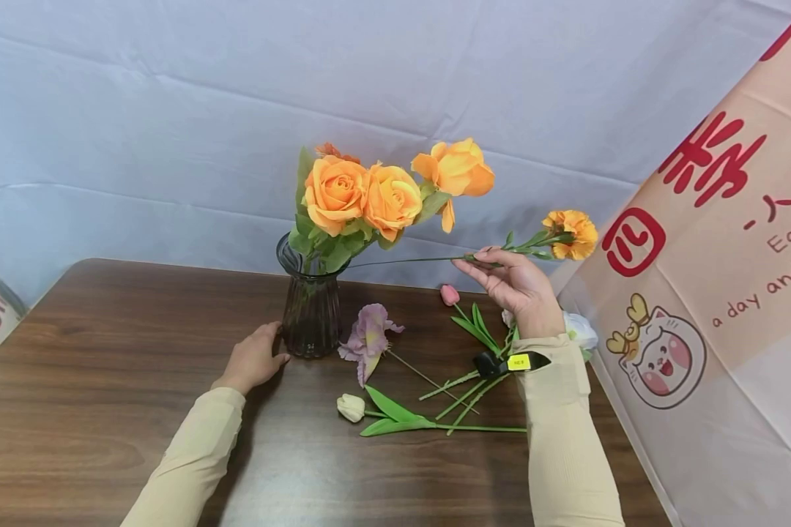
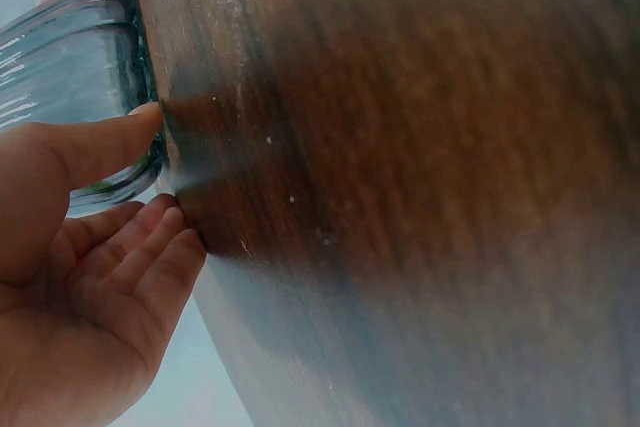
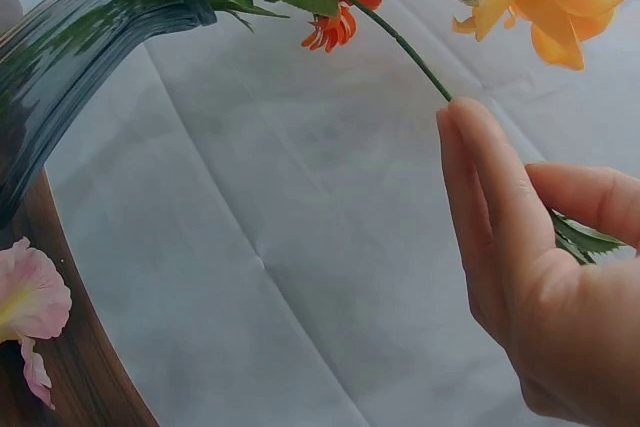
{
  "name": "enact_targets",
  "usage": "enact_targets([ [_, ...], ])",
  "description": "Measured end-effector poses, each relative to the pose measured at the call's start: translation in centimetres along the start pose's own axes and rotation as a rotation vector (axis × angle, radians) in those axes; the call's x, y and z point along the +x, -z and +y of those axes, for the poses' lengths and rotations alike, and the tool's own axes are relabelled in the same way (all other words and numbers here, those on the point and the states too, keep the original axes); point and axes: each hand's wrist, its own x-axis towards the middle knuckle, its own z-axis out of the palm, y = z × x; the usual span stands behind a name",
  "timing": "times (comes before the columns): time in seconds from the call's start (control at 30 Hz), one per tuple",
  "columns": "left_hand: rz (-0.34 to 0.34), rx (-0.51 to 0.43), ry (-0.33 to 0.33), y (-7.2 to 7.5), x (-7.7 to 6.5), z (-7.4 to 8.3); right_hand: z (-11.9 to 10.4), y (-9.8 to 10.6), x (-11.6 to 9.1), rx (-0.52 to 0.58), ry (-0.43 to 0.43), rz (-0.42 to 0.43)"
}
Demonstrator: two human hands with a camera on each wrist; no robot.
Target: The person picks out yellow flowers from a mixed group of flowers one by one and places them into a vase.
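Note:
My right hand [image 1: 515, 287] pinches the green stem of an orange carnation [image 1: 572, 234] between thumb and fingers. The bloom points right, and the bare stem runs left toward the neck of a dark ribbed glass vase [image 1: 311, 315]; whether its tip touches the vase, I cannot tell. Low on the vase's left side rests my left hand [image 1: 253, 359], its thumb and fingers extended against the base in the left wrist view. Orange roses [image 1: 336, 192] with green leaves stand in the vase, along with a looser orange flower [image 1: 458, 168] leaning right. A small red-orange flower [image 3: 333, 29] shows behind them.
On the wooden table [image 1: 138, 351] lie a purple flower [image 1: 369, 340], a white tulip [image 1: 351, 408], a pink tulip [image 1: 450, 295] and crossed green stems. A pale blue flower [image 1: 581, 331] is partly hidden behind the right wrist. Fabric walls stand behind and to the right.

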Motion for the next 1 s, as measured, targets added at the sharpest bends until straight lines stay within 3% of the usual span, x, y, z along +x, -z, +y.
enact_targets([
  [0.37, -0.001, -0.006, -0.001, 0.0, -0.1, -0.1, 0.0, -0.4, -0.2, -0.059, 0.005, -0.029],
  [1.0, -0.006, -0.011, 0.01, 0.2, -0.2, 0.2, 1.3, -3.1, -0.4, -0.383, 0.088, -0.14],
])
